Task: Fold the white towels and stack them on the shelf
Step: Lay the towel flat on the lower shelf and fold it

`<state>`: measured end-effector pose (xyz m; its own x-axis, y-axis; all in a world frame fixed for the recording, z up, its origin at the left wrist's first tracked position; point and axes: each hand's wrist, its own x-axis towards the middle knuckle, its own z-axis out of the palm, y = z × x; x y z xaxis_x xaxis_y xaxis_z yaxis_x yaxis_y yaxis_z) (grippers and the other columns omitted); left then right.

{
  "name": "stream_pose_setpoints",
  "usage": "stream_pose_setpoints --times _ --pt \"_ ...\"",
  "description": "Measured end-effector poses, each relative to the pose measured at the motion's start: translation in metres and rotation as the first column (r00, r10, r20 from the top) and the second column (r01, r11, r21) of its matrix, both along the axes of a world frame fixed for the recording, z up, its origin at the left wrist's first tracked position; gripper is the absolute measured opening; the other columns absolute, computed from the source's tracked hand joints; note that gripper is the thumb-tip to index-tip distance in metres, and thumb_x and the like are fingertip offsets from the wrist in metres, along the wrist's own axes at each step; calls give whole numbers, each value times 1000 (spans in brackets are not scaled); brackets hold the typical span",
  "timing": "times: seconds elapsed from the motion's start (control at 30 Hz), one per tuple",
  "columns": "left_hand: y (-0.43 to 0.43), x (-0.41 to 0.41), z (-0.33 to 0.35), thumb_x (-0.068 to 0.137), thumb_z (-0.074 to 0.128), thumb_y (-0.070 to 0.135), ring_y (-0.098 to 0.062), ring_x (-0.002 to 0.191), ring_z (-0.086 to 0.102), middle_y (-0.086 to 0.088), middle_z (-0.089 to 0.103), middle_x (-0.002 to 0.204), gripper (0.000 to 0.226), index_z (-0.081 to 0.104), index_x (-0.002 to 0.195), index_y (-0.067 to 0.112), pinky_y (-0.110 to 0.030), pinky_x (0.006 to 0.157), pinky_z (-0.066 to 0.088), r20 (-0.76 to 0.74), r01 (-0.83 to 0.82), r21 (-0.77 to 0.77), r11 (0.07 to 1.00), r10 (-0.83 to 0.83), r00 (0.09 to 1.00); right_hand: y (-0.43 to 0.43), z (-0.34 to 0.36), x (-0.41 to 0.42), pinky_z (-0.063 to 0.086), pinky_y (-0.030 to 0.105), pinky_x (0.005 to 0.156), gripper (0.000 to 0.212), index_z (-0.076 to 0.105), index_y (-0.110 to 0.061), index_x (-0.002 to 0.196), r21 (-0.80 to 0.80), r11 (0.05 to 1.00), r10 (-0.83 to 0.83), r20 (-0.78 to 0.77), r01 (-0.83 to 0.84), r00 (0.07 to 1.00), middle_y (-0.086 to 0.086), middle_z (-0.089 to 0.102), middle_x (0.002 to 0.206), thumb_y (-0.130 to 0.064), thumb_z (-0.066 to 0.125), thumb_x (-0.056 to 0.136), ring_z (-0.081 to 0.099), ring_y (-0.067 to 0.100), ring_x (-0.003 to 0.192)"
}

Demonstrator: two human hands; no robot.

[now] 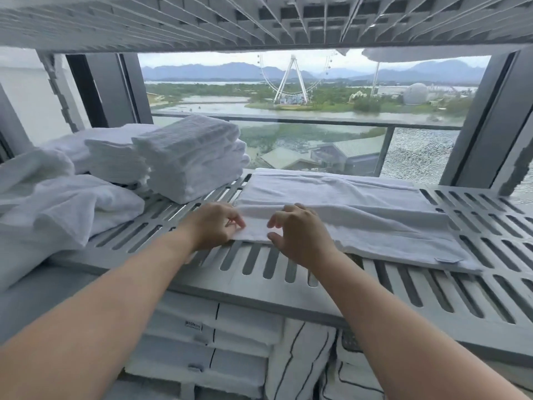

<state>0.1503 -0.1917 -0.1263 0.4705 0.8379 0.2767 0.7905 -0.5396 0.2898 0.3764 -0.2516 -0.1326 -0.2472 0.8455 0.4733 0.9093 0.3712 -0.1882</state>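
A white towel (360,215), folded lengthwise into a long strip, lies flat on the grey slotted shelf (288,272). My left hand (215,226) pinches the strip's near left corner. My right hand (300,235) hovers just to the right of it, fingers curved and spread over the towel's near edge, holding nothing that I can see. A stack of folded white towels (190,157) stands at the left of the shelf, with a second folded stack (115,160) behind it.
Loose unfolded white towels (52,209) are heaped at the far left of the shelf. Another slotted shelf (259,21) hangs close overhead. Below the shelf sit folded linens (219,342) with black trim. A window with a railing lies behind.
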Motion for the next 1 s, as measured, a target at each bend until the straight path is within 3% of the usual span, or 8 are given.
stream_pose_setpoints --times 0.2,0.47,0.53,0.6,0.67,0.73,0.83,1.0 --pt "27 -28 6 80 55 -2 -4 107 66 11 73 115 45 79 100 29 -32 99 52 58 117 -169 979 -108 992 19 1 -39 50 31 84 17 75 -27 97 -110 987 114 -37 -118 993 -8 67 93 -34 75 81 61 14 88" --pt "44 -34 14 76 74 33 -8 109 63 11 71 116 32 75 108 39 -35 101 48 -34 220 -320 922 -243 969 31 1 -54 53 35 77 7 77 -23 84 -162 987 3 -127 -24 992 -9 68 83 -28 72 84 62 12 75" --pt "47 -30 16 78 75 45 -5 100 66 12 74 106 26 77 102 36 -32 93 52 -58 221 -255 941 -243 968 32 0 -58 52 36 78 8 75 -22 84 -155 988 -44 -140 22 989 -9 68 82 -29 70 86 61 12 76" --pt "47 -25 18 86 71 46 -7 94 67 15 74 100 16 77 97 36 -28 80 52 -74 205 -36 978 -207 976 30 -3 -60 52 35 75 9 72 -18 83 -38 997 -74 -197 68 978 -8 65 81 -27 71 87 60 13 77" --pt "46 -25 17 89 69 43 -11 87 68 18 72 97 11 78 93 37 -27 70 49 -33 196 289 937 -195 980 25 -5 -62 51 31 71 10 71 -14 83 148 984 -70 -207 102 976 -5 63 81 -23 71 87 59 14 79" --pt "41 -31 12 91 68 41 -12 82 69 19 72 99 11 79 92 37 -29 66 52 -64 223 438 871 -218 974 23 -7 -64 52 34 71 9 71 -13 83 165 986 -13 -147 37 989 -2 64 82 -20 71 88 60 17 82" --pt "34 -41 -5 92 67 39 -10 92 68 20 71 104 13 79 97 38 -30 73 52 -112 285 300 910 -263 958 21 -11 -64 53 40 75 7 73 -15 81 22 999 48 -95 -46 994 -2 65 83 -20 71 85 61 21 84" --pt "26 -42 -11 96 60 40 -2 106 61 23 68 116 21 76 110 39 -25 85 49 -82 305 216 927 -294 952 21 -13 -64 52 38 71 8 69 -13 74 30 998 52 -111 -49 992 -1 63 81 -16 72 81 59 22 83"
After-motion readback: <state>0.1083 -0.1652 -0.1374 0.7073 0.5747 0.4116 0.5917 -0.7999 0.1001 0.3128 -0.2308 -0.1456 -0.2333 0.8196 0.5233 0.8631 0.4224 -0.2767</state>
